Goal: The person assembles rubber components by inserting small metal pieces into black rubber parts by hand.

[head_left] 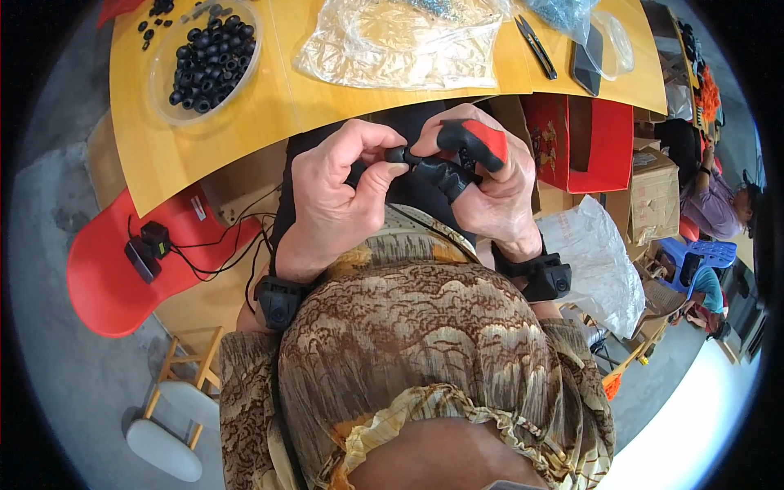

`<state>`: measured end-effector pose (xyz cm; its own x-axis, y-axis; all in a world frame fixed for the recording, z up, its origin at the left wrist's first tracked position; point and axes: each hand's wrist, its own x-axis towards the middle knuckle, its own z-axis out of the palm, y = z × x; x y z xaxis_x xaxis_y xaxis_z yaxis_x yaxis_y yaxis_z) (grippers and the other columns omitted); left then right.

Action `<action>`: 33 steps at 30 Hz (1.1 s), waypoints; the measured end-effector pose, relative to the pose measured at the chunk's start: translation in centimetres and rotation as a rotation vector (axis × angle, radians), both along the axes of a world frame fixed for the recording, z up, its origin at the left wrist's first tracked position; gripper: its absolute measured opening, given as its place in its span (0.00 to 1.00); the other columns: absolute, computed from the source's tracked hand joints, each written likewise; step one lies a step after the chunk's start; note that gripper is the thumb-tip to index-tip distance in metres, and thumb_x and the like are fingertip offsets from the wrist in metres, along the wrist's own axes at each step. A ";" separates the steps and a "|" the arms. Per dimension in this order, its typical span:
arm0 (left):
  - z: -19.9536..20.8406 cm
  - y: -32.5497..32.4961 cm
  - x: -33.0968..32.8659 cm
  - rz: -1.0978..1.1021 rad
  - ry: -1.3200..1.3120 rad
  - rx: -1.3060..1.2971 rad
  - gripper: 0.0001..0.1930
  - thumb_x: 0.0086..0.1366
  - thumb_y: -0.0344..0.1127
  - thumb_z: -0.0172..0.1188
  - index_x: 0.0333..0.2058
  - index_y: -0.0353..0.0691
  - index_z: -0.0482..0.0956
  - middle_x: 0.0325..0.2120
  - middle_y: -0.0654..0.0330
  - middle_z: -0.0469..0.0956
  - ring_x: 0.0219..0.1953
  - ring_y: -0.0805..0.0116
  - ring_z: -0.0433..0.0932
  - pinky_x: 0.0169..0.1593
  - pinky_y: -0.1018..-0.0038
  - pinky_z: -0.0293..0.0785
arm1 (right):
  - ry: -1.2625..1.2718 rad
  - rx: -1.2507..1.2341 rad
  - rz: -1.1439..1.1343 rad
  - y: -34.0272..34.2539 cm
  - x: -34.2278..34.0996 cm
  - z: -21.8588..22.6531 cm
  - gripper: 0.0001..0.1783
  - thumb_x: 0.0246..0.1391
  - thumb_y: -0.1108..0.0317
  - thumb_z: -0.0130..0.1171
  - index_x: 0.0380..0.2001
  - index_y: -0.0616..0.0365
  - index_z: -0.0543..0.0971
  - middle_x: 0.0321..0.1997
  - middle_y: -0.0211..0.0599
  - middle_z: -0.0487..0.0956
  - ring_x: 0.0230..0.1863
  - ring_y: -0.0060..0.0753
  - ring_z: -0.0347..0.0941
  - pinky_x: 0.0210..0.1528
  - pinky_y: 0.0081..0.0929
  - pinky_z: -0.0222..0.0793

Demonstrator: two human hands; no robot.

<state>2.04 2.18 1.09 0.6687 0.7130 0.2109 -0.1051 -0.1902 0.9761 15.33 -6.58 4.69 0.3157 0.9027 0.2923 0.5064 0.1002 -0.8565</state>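
Note:
My left hand (pixel 339 192) pinches a small black cap-like piece (pixel 395 154) between thumb and forefinger, just in front of the table's edge. My right hand (pixel 502 184) meets it from the other side, its fingertips closed against the same piece. Black and red coverings wrap the thumb and a finger of that hand. Whether a second part sits between the fingertips is hidden. On the table, a clear round tub (pixel 155 98) holds many similar black pieces (pixel 208 65).
The yellow table (pixel 286 110) carries a clear plastic bag (pixel 400 49), thread snips (pixel 536 49) and a dark phone (pixel 586 61). A red box (pixel 600 147) stands below at right. A red chair (pixel 106 269) with cabled devices (pixel 149 249) is at left. People sit far right.

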 end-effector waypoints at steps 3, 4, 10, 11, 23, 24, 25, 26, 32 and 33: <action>0.3 0.2 -0.1 -0.019 0.051 0.088 0.07 0.49 0.19 0.58 0.29 0.34 0.73 0.20 0.60 0.74 0.21 0.73 0.74 0.26 0.81 0.69 | 0.003 -0.030 0.025 0.0 0.3 0.1 0.13 0.32 0.82 0.63 0.26 0.59 0.76 0.28 0.34 0.75 0.28 0.25 0.71 0.29 0.18 0.66; 0.4 0.3 0.0 -0.019 0.052 0.087 0.07 0.49 0.19 0.58 0.29 0.34 0.73 0.20 0.60 0.74 0.21 0.73 0.74 0.26 0.81 0.69 | -0.004 -0.047 0.035 0.0 0.3 0.2 0.13 0.32 0.82 0.62 0.26 0.59 0.76 0.28 0.34 0.75 0.28 0.25 0.71 0.29 0.17 0.66; 0.4 0.4 -0.1 -0.038 0.074 0.148 0.08 0.47 0.19 0.58 0.28 0.35 0.73 0.19 0.59 0.73 0.20 0.72 0.74 0.26 0.81 0.69 | 0.073 -0.136 0.085 -0.2 0.7 0.3 0.12 0.34 0.82 0.62 0.27 0.60 0.76 0.28 0.32 0.75 0.29 0.23 0.71 0.30 0.16 0.66; 0.3 0.4 -0.1 -0.029 0.074 0.143 0.08 0.47 0.19 0.58 0.28 0.35 0.73 0.19 0.59 0.73 0.20 0.72 0.74 0.25 0.81 0.69 | 0.115 -0.173 0.103 -0.3 0.7 0.4 0.12 0.34 0.82 0.62 0.27 0.60 0.76 0.29 0.32 0.75 0.29 0.22 0.71 0.31 0.16 0.66; 0.1 0.1 0.2 -0.019 -0.030 0.064 0.06 0.50 0.20 0.58 0.28 0.34 0.72 0.19 0.61 0.72 0.20 0.76 0.71 0.26 0.83 0.67 | 0.721 -0.113 -0.009 -0.8 -0.5 -0.9 0.10 0.37 0.82 0.62 0.29 0.66 0.76 0.31 0.38 0.74 0.34 0.27 0.71 0.35 0.18 0.68; 0.2 0.1 0.3 -0.014 -0.060 0.065 0.06 0.50 0.20 0.58 0.28 0.34 0.72 0.19 0.62 0.72 0.20 0.76 0.70 0.26 0.83 0.66 | 0.721 -0.114 -0.010 -1.0 -0.7 -0.8 0.10 0.37 0.82 0.62 0.29 0.66 0.76 0.31 0.38 0.74 0.34 0.27 0.71 0.35 0.18 0.68; 0.2 0.1 0.3 -0.015 -0.059 0.065 0.06 0.50 0.20 0.58 0.28 0.34 0.72 0.19 0.62 0.72 0.20 0.76 0.70 0.26 0.83 0.66 | 0.686 -0.117 -0.033 -1.1 -0.8 -0.7 0.10 0.37 0.81 0.62 0.28 0.66 0.76 0.31 0.38 0.73 0.33 0.26 0.71 0.34 0.18 0.68; 0.1 0.0 0.3 -0.031 -0.072 0.037 0.06 0.50 0.20 0.58 0.28 0.34 0.72 0.19 0.62 0.72 0.21 0.77 0.70 0.26 0.83 0.66 | 0.650 -0.121 -0.055 -1.1 -0.9 -0.7 0.10 0.37 0.81 0.63 0.27 0.66 0.76 0.30 0.39 0.73 0.33 0.26 0.71 0.34 0.19 0.68; 0.5 -0.3 0.3 -0.016 -0.065 0.030 0.06 0.51 0.19 0.58 0.27 0.33 0.72 0.19 0.63 0.72 0.21 0.79 0.69 0.26 0.84 0.66 | 0.179 0.075 -0.142 -1.1 -1.7 -1.4 0.10 0.35 0.82 0.61 0.25 0.61 0.75 0.26 0.36 0.75 0.26 0.29 0.73 0.28 0.20 0.68; 0.4 -0.4 0.3 -0.022 -0.072 0.018 0.06 0.50 0.18 0.58 0.27 0.33 0.72 0.19 0.62 0.72 0.21 0.79 0.69 0.26 0.84 0.66 | 0.208 0.062 -0.111 -1.2 -1.4 -1.3 0.09 0.36 0.83 0.59 0.25 0.61 0.75 0.26 0.35 0.75 0.27 0.27 0.73 0.28 0.19 0.68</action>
